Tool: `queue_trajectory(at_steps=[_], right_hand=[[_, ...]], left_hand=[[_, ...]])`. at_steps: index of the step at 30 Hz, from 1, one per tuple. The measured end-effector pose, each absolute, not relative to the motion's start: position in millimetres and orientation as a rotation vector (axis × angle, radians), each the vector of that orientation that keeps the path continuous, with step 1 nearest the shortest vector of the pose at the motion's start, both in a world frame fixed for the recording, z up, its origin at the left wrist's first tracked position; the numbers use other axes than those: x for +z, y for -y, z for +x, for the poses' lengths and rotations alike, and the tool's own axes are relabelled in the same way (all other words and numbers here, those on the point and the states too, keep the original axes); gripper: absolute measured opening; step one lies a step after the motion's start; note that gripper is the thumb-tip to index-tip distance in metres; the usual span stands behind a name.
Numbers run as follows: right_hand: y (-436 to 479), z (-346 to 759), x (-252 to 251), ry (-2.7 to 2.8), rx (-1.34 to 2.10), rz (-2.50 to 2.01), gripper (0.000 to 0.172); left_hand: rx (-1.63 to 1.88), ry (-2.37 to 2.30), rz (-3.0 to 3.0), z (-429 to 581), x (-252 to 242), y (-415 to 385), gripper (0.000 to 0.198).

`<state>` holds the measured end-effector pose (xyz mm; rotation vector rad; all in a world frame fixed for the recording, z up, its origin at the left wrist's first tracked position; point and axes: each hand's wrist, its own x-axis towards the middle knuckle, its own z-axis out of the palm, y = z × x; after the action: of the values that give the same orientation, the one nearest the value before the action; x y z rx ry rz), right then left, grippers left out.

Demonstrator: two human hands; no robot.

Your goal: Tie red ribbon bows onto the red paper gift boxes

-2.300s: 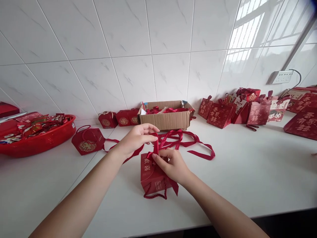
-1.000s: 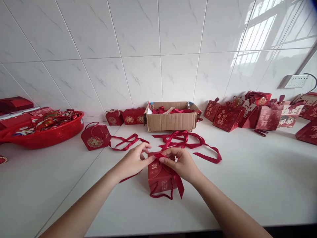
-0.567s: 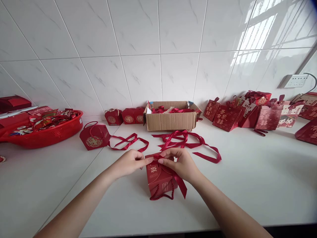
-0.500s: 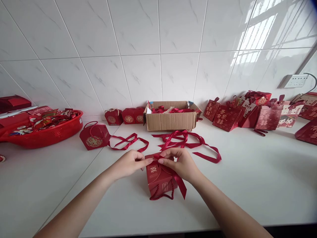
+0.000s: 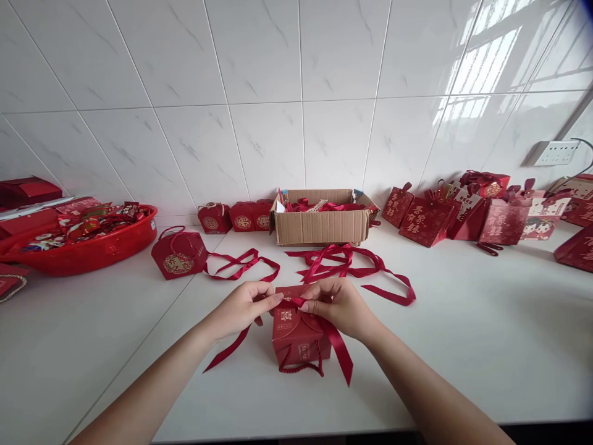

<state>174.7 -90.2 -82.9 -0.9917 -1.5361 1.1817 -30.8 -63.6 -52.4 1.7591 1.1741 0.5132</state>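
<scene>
Gift box [image 5: 300, 337], one small red one, stands on your white counter [image 5: 486, 346] near the front edge, at 6 o'clock from the one cardboard box [image 5: 322, 227]. Your left hand [image 5: 241, 307] and right hand [image 5: 340, 306] each pinch the red ribbon [image 5: 340, 352] on its top, fingertips pressed together. Free counter lies at 3 and 9 o'clock of your hands. Two ribbon tails hang down; three small boxes [image 5: 242, 216] stand at 11 o'clock.

gift box [image 5: 299, 339] bears 喜; bags' [image 5: 426, 221] characters unreadable
</scene>
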Motion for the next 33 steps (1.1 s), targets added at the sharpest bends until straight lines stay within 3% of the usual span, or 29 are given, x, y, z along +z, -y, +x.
queue_trajectory(at_steps=[6, 16, 19, 24, 28, 33], right_hand=[[94.6, 165.9, -80.0, 1.489, 1.091, -1.084, 0.020], [101.1, 164.7, -80.3, 1.723, 0.790, -1.090, 0.014], [102.7, 166.6, -78.0, 1.810, 0.728, -1.054, 0.012], [99.3, 165.3, -81.8, 1.728, 0.717, -1.078, 0.030], [97.4, 166.2, -81.5, 1.662, 0.876, -1.085, 0.038], [96.9, 167.5, -79.8, 1.643, 0.925, -1.068, 0.040]], left_hand=[[0.495, -1.195, 1.720, -33.7, -48.7, 69.8, 0.040], [0.477, -0.883, 1.600, -18.0, -6.7, 87.2, 0.020], [0.499, -0.876, 1.706, -7.7, 3.3, 87.0, 0.024], [0.593, -0.846, 1.830, 15.6, 8.6, 73.9, 0.026], [0.779, -0.827, 1.802, 21.9, -0.4, 50.9, 0.042], [0.715, -1.015, 2.006, 3.7, -21.9, 41.0, 0.035]])
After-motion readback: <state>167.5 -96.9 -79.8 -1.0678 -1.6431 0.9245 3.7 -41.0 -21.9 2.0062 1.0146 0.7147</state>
